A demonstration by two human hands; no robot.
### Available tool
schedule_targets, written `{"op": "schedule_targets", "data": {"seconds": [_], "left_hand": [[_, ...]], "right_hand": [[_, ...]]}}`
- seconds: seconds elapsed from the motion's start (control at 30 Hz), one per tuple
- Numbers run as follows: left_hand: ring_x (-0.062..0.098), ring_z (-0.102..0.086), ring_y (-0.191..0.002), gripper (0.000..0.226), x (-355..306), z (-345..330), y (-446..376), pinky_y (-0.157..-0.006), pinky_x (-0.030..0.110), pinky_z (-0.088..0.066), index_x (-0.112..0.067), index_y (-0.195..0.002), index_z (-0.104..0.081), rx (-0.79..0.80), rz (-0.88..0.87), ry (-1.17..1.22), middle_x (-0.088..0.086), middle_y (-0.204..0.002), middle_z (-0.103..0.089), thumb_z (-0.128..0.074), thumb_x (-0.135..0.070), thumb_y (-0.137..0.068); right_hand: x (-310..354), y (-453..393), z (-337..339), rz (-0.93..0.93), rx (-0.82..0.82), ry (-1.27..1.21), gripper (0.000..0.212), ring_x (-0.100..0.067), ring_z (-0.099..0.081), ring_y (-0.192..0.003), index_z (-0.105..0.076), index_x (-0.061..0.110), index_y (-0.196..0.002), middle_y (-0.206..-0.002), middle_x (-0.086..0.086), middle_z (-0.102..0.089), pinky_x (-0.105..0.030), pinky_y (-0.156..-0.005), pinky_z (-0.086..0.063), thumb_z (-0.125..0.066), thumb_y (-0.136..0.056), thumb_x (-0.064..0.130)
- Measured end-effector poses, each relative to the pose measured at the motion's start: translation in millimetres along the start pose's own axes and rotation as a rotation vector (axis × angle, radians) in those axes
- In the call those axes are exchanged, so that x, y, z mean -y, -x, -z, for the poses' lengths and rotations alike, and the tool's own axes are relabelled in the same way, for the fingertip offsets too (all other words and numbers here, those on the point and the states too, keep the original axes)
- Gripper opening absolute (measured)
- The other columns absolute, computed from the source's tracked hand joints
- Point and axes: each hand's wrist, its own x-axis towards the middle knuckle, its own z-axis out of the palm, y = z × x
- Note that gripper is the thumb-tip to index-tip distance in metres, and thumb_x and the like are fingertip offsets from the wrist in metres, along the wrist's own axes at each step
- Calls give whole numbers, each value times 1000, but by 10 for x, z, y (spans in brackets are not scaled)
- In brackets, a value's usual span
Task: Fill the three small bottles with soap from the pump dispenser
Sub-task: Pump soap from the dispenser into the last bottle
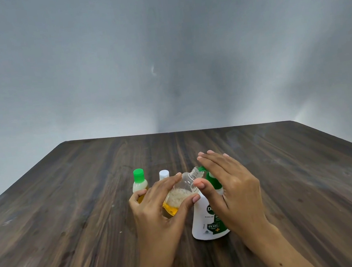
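Dark wood worktop [69,216], its far edge and both side edges in view, with broad bare surface left and right of the bottles.

An uncapped clear bottle [182,192], tilted with orange soap and foam in its lower part, is gripped by the left hand [156,206], mouth at the green nozzle of the white pump dispenser [205,219]. The right hand [229,182] lies flat, fingers straight, on the pump. Behind stand a green-capped bottle [140,181] and a white-capped bottle [164,174].

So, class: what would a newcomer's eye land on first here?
Mid-table, the left hand tilts an uncapped clear bottle, partly filled with amber soap, toward the pump dispenser, with the right hand flat over its pump. Behind stand a green-capped bottle and a white-capped bottle.
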Motion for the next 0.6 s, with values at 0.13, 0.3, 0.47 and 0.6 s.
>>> {"op": "schedule_targets", "data": {"seconds": [0.13, 0.3, 0.47, 0.6], "left_hand": [[-13, -52, -103, 44, 32, -24, -3, -85, 46, -42, -26, -103, -71, -6, 5, -1, -24, -107, -67, -63, -59, -75], [-20, -47, -106, 53, -26, -20, -38, -83, 45, -43, -23, -103, -70, -18, -25, 4, -28, -109, -61, -54, -68, -81], [-11, -54, -103, 47, 20, -27, -12, -85, 49, -43, -23, -103, -71, -3, -8, -3, -22, -106, -67, -61, -61, -77], [-11, -54, -102, 46, -6, -27, -36, -85, 49, -43, -20, -102, -73, 0, -4, -3, -21, -105, -69, -65, -57, -74]], "right_hand": [[-20, -31, 17, 2, -1, -8, 74, -18, -61, -111, -70, 7, -110, -114, -5, -68, -36, -98, -42, -23, -97, 62], [0, -60, 17, 18, -11, 1, 74, -18, -61, -110, -71, 6, -109, -113, -6, -68, -37, -97, -43, -23, -97, 61], [-6, 4, -11, -7, -16, -3, 69, -14, -61, -108, -71, 9, -108, -111, -2, -69, -30, -95, -44, -25, -98, 59], [4, -57, 15, -26, -6, -22, 68, -13, -59, -113, -70, 10, -111, -115, -2, -67, -30, -99, -43, -25, -98, 58]]}}
